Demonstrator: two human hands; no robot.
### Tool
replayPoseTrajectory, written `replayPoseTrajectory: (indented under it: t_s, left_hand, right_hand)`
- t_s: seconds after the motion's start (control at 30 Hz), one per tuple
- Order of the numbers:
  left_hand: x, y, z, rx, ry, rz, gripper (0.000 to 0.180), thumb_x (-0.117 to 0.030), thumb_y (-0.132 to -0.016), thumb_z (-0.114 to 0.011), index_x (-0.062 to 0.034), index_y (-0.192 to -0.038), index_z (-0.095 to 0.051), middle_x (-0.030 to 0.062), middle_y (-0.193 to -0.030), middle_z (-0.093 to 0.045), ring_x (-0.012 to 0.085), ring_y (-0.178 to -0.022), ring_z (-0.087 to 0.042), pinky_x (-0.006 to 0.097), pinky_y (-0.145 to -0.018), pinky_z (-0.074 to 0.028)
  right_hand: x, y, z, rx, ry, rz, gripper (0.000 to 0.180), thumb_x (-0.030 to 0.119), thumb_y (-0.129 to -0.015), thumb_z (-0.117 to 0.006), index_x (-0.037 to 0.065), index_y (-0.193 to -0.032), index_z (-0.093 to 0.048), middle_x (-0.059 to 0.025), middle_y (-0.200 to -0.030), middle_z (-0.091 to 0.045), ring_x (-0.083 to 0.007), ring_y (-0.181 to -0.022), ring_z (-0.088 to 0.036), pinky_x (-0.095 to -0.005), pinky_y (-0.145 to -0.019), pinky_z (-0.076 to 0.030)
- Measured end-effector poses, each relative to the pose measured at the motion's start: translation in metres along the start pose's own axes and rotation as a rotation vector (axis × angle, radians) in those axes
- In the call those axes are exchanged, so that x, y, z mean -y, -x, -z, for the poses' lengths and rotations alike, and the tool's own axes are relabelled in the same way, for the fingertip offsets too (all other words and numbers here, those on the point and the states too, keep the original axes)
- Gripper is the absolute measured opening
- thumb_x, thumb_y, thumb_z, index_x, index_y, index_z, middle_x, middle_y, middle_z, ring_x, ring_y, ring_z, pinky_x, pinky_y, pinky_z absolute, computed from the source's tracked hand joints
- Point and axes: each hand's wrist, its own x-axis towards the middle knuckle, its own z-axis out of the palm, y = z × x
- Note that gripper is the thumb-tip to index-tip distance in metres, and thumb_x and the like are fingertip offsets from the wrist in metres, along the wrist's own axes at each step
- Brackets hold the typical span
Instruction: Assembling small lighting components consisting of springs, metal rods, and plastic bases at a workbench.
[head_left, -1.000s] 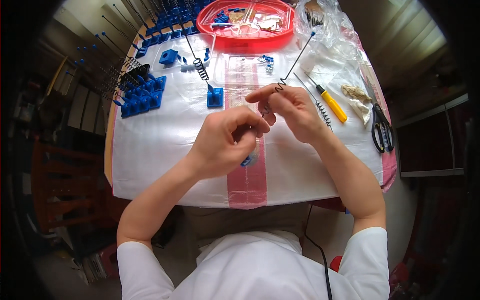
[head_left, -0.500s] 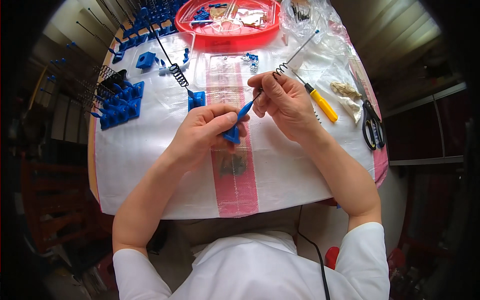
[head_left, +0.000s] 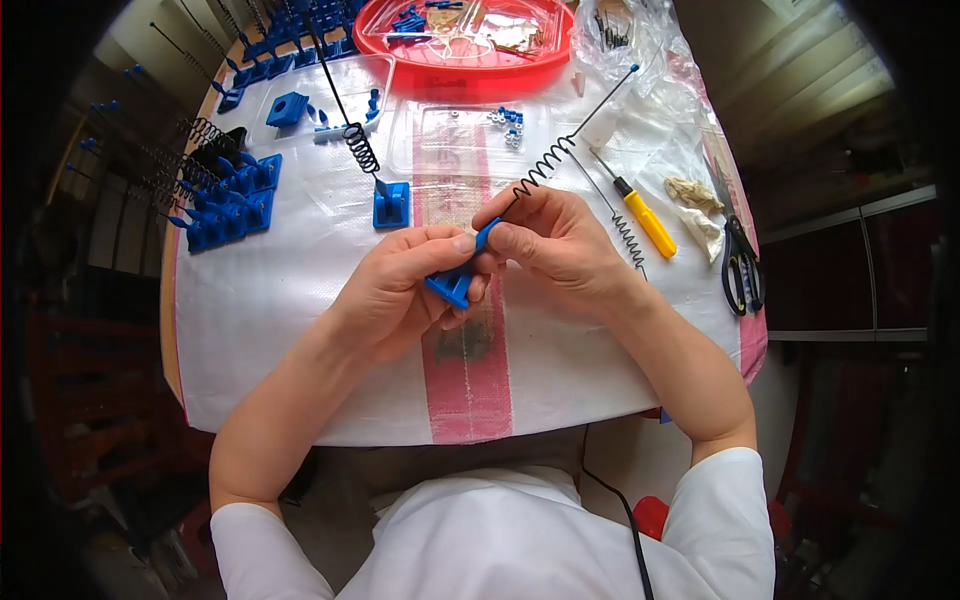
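My left hand (head_left: 412,272) is closed on a blue plastic base (head_left: 450,286), holding it tilted above the striped table cover. A narrow blue tapered piece (head_left: 487,234) rises from the base, pinched between the fingertips of both hands. My right hand (head_left: 555,240) is closed round that piece, near where a black coiled wire (head_left: 543,165) comes out of it. The wire runs up and to the right, straight beyond its coil, and ends in a small blue tip (head_left: 635,68). My fingers hide the joint between wire and piece. Just beyond my left hand stands a similar blue base (head_left: 392,205) with an upright spring wire.
A yellow-handled screwdriver (head_left: 650,222), a loose spring wire (head_left: 627,238) and black-handled scissors (head_left: 742,268) lie to the right. Rows of blue spring-wire assemblies (head_left: 232,212) stand at left. At the back are a red tray (head_left: 460,88) and clear lids (head_left: 400,140) with small parts.
My right hand has slid down the wire onto the blue tapered piece, meeting my left fingertips. More of the coil now shows above it. The base has tilted and shifted slightly left and nearer.
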Motion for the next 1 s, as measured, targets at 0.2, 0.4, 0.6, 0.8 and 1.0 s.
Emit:
replayPoseTrajectory:
  t_s: [0.2,0.4,0.6,0.8,1.0]
  left_hand:
    - [0.005,-0.002,-0.002,-0.067,-0.111,-0.067,0.022,-0.024,-0.097,-0.06,-0.0023,-0.096,-0.064,0.0043,-0.079,-0.064,0.0098,-0.07,-0.061,0.022,-0.056,-0.047]
    - [0.007,-0.002,-0.003,-0.208,-0.419,-0.241,0.022,-0.021,-0.098,-0.06,-0.0012,-0.093,-0.067,0.0006,-0.077,-0.064,0.0051,-0.067,-0.057,0.021,-0.058,-0.045]
    - [0.017,-0.005,-0.004,-0.323,-0.753,-0.468,0.02,-0.016,-0.096,-0.059,0.0029,-0.091,-0.065,0.0004,-0.074,-0.063,0.0051,-0.067,-0.055,0.022,-0.059,-0.045]
    - [0.012,-0.004,-0.009,-0.26,-0.478,-0.264,0.022,-0.019,-0.098,-0.057,-0.0001,-0.092,-0.066,0.0021,-0.074,-0.064,0.0048,-0.062,-0.056,0.02,-0.054,-0.044]
    - [0.007,-0.001,-0.004,-0.136,-0.178,-0.117,0.023,-0.022,-0.099,-0.054,-0.0017,-0.096,-0.066,0.005,-0.077,-0.066,0.0075,-0.057,-0.058,0.02,-0.049,-0.044]
  right_hand:
    - [-0.004,0.001,0.001,-0.051,0.04,0.05,0.021,0.011,-0.093,-0.066,-0.003,-0.109,-0.066,-0.0072,-0.089,-0.069,-0.0118,-0.081,-0.062,-0.0273,-0.076,-0.049]
    - [-0.008,-0.001,-0.002,-0.101,0.025,0.097,0.021,0.013,-0.093,-0.067,-0.003,-0.108,-0.067,-0.0068,-0.089,-0.069,-0.0113,-0.078,-0.062,-0.0261,-0.073,-0.05]
    - [-0.008,-0.003,-0.002,-0.182,-0.04,0.03,0.022,0.015,-0.092,-0.07,-0.002,-0.106,-0.068,-0.0065,-0.089,-0.069,-0.0103,-0.076,-0.06,-0.0242,-0.071,-0.05]
    - [-0.01,-0.003,0.001,-0.156,-0.067,0.008,0.019,0.015,-0.092,-0.07,-0.001,-0.104,-0.069,-0.0064,-0.089,-0.069,-0.0106,-0.076,-0.06,-0.025,-0.072,-0.05]
    - [-0.008,-0.002,-0.002,-0.127,-0.08,0.008,0.019,0.013,-0.094,-0.067,-0.001,-0.107,-0.068,-0.0049,-0.088,-0.068,-0.0102,-0.076,-0.06,-0.0254,-0.073,-0.05]
